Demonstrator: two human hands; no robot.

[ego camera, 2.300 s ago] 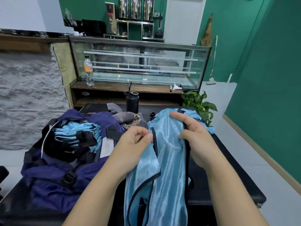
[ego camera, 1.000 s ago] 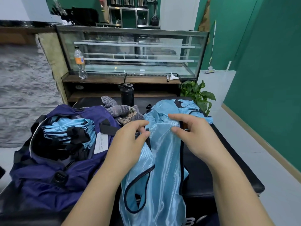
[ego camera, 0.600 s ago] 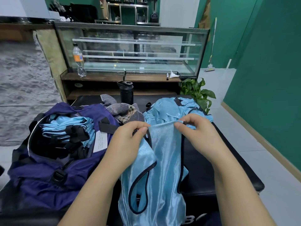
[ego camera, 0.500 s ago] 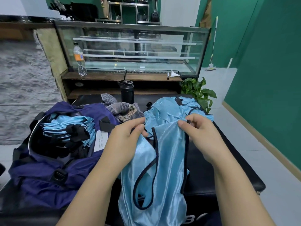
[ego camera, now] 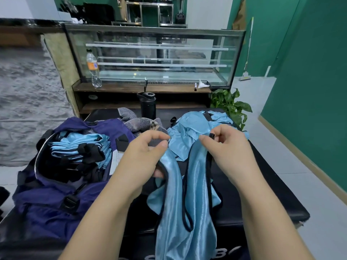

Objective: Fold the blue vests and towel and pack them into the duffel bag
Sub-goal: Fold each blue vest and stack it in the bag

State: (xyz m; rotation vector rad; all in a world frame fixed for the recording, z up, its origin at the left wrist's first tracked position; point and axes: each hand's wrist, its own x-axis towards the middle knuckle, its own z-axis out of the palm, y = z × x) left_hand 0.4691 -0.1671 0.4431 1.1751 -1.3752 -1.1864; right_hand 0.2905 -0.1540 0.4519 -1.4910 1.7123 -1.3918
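On the black padded desk (ego camera: 262, 184) in front of you, a shiny light-blue mesh vest with black trim (ego camera: 187, 212) hangs off the near edge, top end lifted. Your left hand (ego camera: 144, 156) pinches one shoulder strap, fingers (ego camera: 159, 145) curled on the fabric. Your right hand (ego camera: 227, 147) pinches the other strap at its black edge. Behind your hands sits a loose pile of more light-blue vests (ego camera: 195, 122), with a grey checked towel (ego camera: 139, 124) crumpled just left of it. At your left the open navy-purple duffel bag (ego camera: 47, 203) already holds a stack of folded blue vests (ego camera: 78, 145). Step in hand, I judge: straightening this vest for folding. Next move likely calls for bringing the straps together, folding it flat, then placing it on the stack in the bag. Pile and towel not yet folded.
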